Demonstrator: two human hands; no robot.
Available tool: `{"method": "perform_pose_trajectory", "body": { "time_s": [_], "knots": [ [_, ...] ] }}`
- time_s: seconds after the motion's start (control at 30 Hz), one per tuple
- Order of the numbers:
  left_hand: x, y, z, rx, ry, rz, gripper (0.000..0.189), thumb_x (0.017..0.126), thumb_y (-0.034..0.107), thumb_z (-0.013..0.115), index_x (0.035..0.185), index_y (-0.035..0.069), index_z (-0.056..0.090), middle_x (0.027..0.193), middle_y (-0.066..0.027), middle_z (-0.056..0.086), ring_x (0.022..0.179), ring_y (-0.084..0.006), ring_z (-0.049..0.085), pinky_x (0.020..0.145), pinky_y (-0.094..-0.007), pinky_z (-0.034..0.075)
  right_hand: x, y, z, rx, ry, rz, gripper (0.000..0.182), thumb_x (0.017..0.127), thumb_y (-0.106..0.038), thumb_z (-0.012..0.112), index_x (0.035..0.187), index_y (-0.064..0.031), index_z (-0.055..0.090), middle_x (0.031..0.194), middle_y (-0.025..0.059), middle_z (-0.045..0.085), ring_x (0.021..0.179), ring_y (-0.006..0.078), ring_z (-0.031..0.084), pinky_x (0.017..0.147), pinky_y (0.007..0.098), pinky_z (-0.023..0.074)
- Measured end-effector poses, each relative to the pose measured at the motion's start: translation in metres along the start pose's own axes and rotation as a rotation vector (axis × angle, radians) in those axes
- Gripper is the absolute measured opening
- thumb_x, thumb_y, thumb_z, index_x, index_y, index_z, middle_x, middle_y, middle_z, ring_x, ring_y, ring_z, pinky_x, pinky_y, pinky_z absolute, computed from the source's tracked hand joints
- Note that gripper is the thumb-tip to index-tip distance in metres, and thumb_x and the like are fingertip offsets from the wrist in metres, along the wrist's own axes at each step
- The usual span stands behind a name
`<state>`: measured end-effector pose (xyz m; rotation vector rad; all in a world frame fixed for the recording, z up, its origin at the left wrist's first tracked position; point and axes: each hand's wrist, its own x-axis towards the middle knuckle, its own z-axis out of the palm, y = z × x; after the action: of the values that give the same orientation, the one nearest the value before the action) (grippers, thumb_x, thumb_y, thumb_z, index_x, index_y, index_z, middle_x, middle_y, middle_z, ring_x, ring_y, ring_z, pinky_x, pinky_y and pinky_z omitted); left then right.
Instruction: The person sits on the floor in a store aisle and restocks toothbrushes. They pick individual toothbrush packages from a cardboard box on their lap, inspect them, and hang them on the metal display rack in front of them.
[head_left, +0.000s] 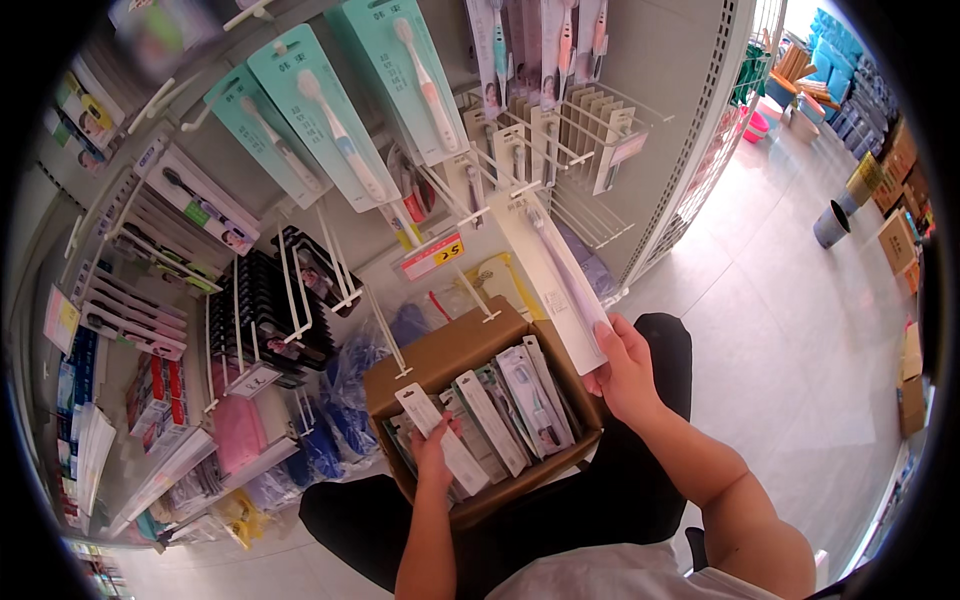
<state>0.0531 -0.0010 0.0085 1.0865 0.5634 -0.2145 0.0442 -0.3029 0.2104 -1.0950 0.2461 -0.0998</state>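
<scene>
My right hand (624, 367) grips the lower end of a long white toothbrush pack (555, 285), whose upper end is at the tip of a wire display hook (525, 187). In my left hand (439, 448) is a narrow white packaged toothbrush (441, 437), over the left side of an open cardboard box (442, 349). The box stands between my knees, filled with several packaged toothbrushes (534, 397) standing close together and leaning.
Green-backed toothbrush packs (322, 116) hang above the box. Black packs (247, 307) hang at left on protruding wire hooks. A red and yellow price tag (433, 256) sits above the box. Plastic-wrapped blue items (349, 412) lie beside it. At right stand a grey bin (831, 225) and cartons (898, 244).
</scene>
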Motion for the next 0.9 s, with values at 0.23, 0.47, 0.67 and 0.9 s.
{"method": "perform_pose_trajectory", "body": {
  "time_s": [0.23, 0.47, 0.67, 0.9],
  "knots": [
    [-0.006, 0.005, 0.003, -0.036, 0.003, -0.012, 0.041, 0.086, 0.002, 0.06, 0.123, 0.001, 0.041, 0.109, -0.0163, 0.063, 0.093, -0.0277, 0.065, 0.081, -0.0373, 0.055, 0.004, 0.01, 0.0, 0.015, -0.003, 0.005, 0.024, 0.099, -0.028, 0.047, 0.107, -0.0055, 0.051, 0.073, 0.0024, 0.055, 0.046, 0.0098, 0.048, 0.039, 0.0228, 0.0342],
    [-0.007, 0.006, 0.006, -0.027, -0.003, -0.01, 0.041, 0.086, 0.003, 0.061, 0.122, 0.0, 0.042, 0.107, -0.0158, 0.064, 0.089, -0.0257, 0.065, 0.076, -0.0359, 0.054, 0.022, 0.072, -0.028, -0.267, 0.171, 0.287, 0.05, 0.099, -0.047, 0.037, 0.128, -0.007, 0.036, 0.07, 0.005, 0.051, 0.047, 0.0141, 0.049, 0.04, 0.0247, 0.0351],
    [-0.02, 0.012, 0.015, -0.242, -0.214, -0.101, 0.047, 0.094, 0.04, 0.051, 0.12, 0.0, 0.047, 0.09, -0.0079, 0.057, 0.079, -0.0215, 0.056, 0.071, -0.0342, 0.048, 0.004, 0.128, -0.038, -0.355, -0.096, 0.379, 0.04, 0.096, -0.039, 0.05, 0.121, -0.0083, 0.044, 0.073, 0.0056, 0.052, 0.049, 0.0114, 0.049, 0.043, 0.0264, 0.0384],
    [-0.041, 0.015, 0.041, -0.394, -0.34, -0.15, 0.052, 0.096, 0.05, 0.044, 0.12, 0.005, 0.049, 0.096, -0.0034, 0.053, 0.092, -0.0214, 0.051, 0.083, -0.0366, 0.042, -0.018, 0.136, -0.002, -0.965, -0.779, 0.162, 0.062, 0.086, -0.046, 0.063, 0.123, 0.0007, 0.046, 0.092, 0.0182, 0.063, 0.088, 0.0345, 0.062, 0.078, 0.038, 0.0487]
  ]
}}
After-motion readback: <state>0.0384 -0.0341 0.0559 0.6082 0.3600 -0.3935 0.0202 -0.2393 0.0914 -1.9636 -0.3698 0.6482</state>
